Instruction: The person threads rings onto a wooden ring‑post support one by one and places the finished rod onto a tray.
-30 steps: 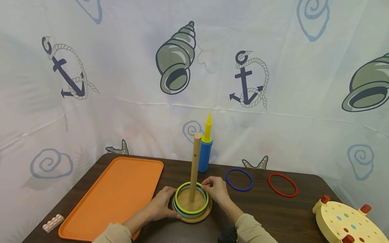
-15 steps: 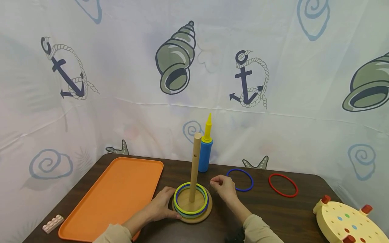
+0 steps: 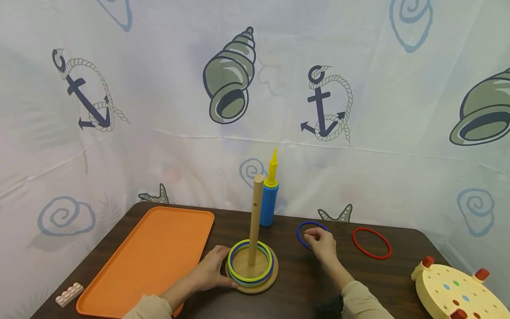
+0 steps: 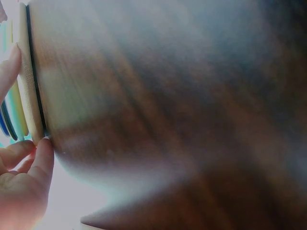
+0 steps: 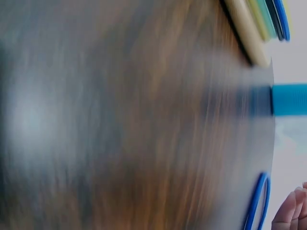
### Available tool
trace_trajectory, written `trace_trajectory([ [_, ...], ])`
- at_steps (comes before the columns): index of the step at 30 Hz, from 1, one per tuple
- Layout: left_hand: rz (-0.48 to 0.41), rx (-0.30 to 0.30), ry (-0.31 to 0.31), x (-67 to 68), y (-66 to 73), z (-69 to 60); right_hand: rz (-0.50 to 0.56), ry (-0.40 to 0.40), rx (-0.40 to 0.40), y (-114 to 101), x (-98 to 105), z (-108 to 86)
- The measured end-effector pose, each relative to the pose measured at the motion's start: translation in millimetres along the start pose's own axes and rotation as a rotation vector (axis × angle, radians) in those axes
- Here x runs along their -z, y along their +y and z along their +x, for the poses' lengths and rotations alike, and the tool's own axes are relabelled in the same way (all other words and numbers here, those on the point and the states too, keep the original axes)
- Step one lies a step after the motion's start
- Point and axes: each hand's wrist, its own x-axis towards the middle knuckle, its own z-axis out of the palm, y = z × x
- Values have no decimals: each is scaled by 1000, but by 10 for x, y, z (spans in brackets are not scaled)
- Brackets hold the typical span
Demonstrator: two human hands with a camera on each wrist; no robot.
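Observation:
A wooden peg (image 3: 255, 221) stands upright on a round wooden base (image 3: 276, 275). Several rings lie stacked around its foot, with a yellow-green ring (image 3: 251, 280) on top. My left hand (image 3: 215, 268) grips the base's left edge, thumb in front and fingers behind; in the left wrist view the fingers (image 4: 43, 160) touch the wooden rim. To the right, my right hand (image 3: 323, 243) hangs over a blue ring (image 3: 298, 234) with loosely bent fingers and nothing in them. It hides the ring's lower right part. Further right a red ring (image 3: 364, 228) lies flat.
Behind the peg stands a blue hand pump (image 3: 269, 206) with a yellow nozzle. An orange tray (image 3: 159, 257) covers the left side, with a pink toy block (image 3: 69, 293) beside it. A cream round piece with red pegs (image 3: 458, 288) sits at the right edge.
My right hand has let go of the stacked rings and moved right to above the blue ring. The yellow-green ring has shifted slightly left. My left hand has stayed at the base.

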Motion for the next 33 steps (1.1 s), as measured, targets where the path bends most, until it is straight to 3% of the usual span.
trace_trajectory([
  [6, 6, 6, -4, -4, -3, 6, -83, 74, 1, 139, 223, 94],
  [12, 18, 9, -2, -2, 4, 7, -112, 96, -16, 263, 390, 189],
  [22, 16, 19, -3, 3, 0, 7, -163, 68, -43, 394, 494, 257],
  [33, 2, 14, 0, 5, 2, 4, -202, 11, -64, 433, 457, 303],
])
